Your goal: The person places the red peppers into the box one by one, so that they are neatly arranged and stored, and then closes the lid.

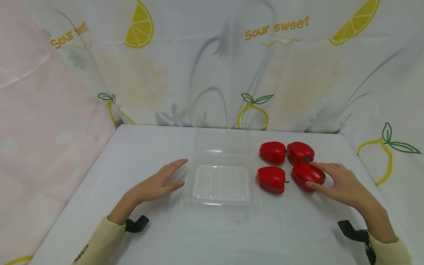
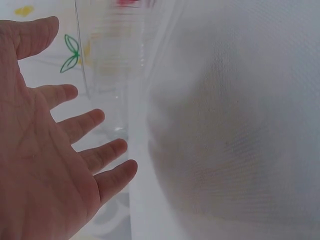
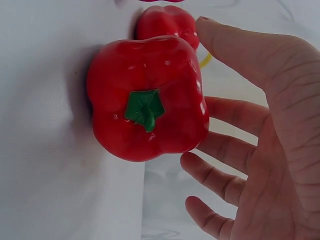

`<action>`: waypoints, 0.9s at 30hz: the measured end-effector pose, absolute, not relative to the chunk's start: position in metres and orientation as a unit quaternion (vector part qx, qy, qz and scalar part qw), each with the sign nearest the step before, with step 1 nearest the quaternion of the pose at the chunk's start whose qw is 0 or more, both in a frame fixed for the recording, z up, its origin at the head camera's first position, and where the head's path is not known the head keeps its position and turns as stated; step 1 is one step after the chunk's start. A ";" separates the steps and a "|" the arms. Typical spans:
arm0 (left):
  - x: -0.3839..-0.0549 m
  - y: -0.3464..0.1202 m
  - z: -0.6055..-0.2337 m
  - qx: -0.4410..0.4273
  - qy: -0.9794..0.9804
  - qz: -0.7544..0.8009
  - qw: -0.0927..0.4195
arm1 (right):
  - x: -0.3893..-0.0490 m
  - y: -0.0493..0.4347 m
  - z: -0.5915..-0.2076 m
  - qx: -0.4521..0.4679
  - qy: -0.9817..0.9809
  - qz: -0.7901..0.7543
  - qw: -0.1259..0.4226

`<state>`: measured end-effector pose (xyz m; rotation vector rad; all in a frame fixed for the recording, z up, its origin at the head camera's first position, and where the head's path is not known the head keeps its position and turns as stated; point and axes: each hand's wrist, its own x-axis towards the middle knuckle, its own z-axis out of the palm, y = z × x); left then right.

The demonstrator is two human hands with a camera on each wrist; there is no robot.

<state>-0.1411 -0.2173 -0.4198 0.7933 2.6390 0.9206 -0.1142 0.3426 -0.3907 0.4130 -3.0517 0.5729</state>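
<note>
Four-sided red bell peppers, several of them, lie right of a clear plastic clamshell box (image 1: pixel 220 202) in the head view. My right hand (image 1: pixel 342 184) reaches around the nearest right bell pepper (image 1: pixel 306 176), thumb on its near side and fingers at its far side. In the right wrist view this bell pepper (image 3: pixel 145 65) shows its green stem, and the right hand (image 3: pixel 265 165) has its thumb raised off it and its fingers loosely spread behind. My left hand (image 1: pixel 155 186) is held beside the box's left edge, fingers spread, holding nothing; its palm (image 2: pixel 45 155) shows in the left wrist view.
The box stands open, its lid (image 1: pixel 223 141) folded back toward the rear. Other bell peppers lie at the back left (image 1: pixel 272 152), back right (image 1: pixel 299 151) and front left (image 1: pixel 271 179) of the group. A lemon-print cloth (image 1: pixel 212 66) hangs behind the white table (image 1: pixel 212 235).
</note>
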 end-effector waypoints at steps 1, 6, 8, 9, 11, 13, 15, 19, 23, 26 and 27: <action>-0.141 -0.217 -0.420 0.271 0.902 0.315 0.119 | -0.114 0.342 -0.391 0.133 -0.974 0.184 0.006; -0.140 -0.216 -0.421 0.272 0.900 0.319 0.123 | -0.112 0.341 -0.392 0.143 -0.972 0.187 0.022; -0.140 -0.215 -0.422 0.272 0.899 0.321 0.125 | -0.112 0.341 -0.392 0.145 -0.971 0.188 0.022; -0.140 -0.214 -0.422 0.273 0.898 0.322 0.126 | -0.112 0.341 -0.392 0.146 -0.971 0.188 0.022; -0.139 -0.214 -0.423 0.272 0.898 0.323 0.128 | -0.112 0.341 -0.393 0.144 -0.972 0.187 0.022; -0.139 -0.212 -0.424 0.271 0.897 0.323 0.131 | -0.113 0.342 -0.393 0.141 -0.972 0.188 0.015; -0.139 -0.211 -0.424 0.270 0.897 0.324 0.135 | -0.113 0.342 -0.393 0.136 -0.973 0.187 0.009; -0.139 -0.210 -0.423 0.268 0.895 0.327 0.141 | -0.113 0.343 -0.393 0.123 -0.975 0.184 -0.007; -0.138 -0.209 -0.423 0.264 0.896 0.327 0.144 | -0.114 0.344 -0.394 0.120 -0.975 0.188 -0.014; -0.138 -0.209 -0.424 0.263 0.896 0.327 0.145 | -0.114 0.344 -0.395 0.119 -0.974 0.193 -0.015; -0.138 -0.209 -0.424 0.263 0.896 0.328 0.145 | -0.114 0.344 -0.395 0.117 -0.974 0.194 -0.015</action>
